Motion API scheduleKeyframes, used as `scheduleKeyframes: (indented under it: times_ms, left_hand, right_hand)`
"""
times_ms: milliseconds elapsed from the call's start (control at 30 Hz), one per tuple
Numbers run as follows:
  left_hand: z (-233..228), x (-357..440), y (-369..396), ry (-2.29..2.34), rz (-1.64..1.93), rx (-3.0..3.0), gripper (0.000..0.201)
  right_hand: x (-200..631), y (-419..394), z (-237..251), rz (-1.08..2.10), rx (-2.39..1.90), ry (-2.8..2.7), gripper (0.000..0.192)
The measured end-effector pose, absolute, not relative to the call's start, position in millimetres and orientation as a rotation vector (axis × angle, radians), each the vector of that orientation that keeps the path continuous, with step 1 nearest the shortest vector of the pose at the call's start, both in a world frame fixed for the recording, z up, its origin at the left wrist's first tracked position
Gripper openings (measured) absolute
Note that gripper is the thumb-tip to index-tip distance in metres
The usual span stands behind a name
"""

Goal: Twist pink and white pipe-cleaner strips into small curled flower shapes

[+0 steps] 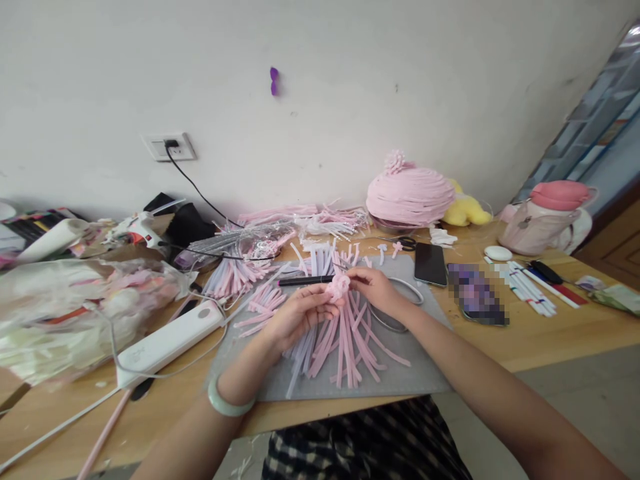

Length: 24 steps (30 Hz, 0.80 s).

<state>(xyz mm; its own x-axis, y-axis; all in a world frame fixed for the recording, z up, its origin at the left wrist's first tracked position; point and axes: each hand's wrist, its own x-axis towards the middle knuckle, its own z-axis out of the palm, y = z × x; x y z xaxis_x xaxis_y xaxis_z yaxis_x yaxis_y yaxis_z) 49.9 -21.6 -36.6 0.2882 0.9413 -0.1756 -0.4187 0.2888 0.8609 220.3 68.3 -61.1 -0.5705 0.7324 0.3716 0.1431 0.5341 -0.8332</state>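
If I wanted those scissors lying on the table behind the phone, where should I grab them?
Probably by the scissors' black handles, from above: the broad loops sit at the right end, while the black phone lies close in front, making a low near-side approach awkward.

The flower [338, 287] is pale pink. At six o'clock from it, pink strips [345, 353] fan over a grey mat [425, 377], with pale lilac strips [300, 350] at seven. The pen [305, 281] at nine is black with a purple end. At one o'clock sits a light pink dome [407, 197]; at two, a yellow plush [467, 210] and a bottle [557, 195] with a coral-pink lid. The bangle [227, 401], between seven and eight, is pale green. Down at six, the cloth [365, 440] is dark with cream checks. The table [500, 350] is light-brown wood grain.
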Motion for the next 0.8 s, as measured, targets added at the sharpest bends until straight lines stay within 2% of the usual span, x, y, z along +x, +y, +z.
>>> scheduleKeyframes:
  times_ms: [100,233,400,533,700,800]
  left_hand:
    - [-38.0,52.3,-22.4,0.751,1.019,0.692,0.011]
    - [-40.0,54.1,-21.1,0.773,1.015,0.552,0.025]
    - [-42.7,53.2,-19.4,0.853,1.072,0.649,0.016]
    - [-42.4,53.5,-19.4,0.818,1.157,0.724,0.018]
    - [-41.8,55.7,-20.5,0.796,1.176,0.778,0.022]
    - [-43.1,57.0,-21.2,0.791,1.178,0.781,0.023]
  right_hand:
    - [221.6,66.3,-60.2,0.897,-0.647,-2.128,0.015]
    - [222.8,63.4,-61.9,0.723,-0.613,-2.213,0.016]
    - [224.5,58.6,-61.3,0.522,-0.643,-2.318,0.018]
    - [225.6,59.0,-56.9,0.468,-0.515,-2.396,0.029]
    - [222.7,61.4,-56.6,0.434,-0.420,-2.419,0.020]
    - [219.6,57.7,-56.0,0.490,-0.429,-2.444,0.021]
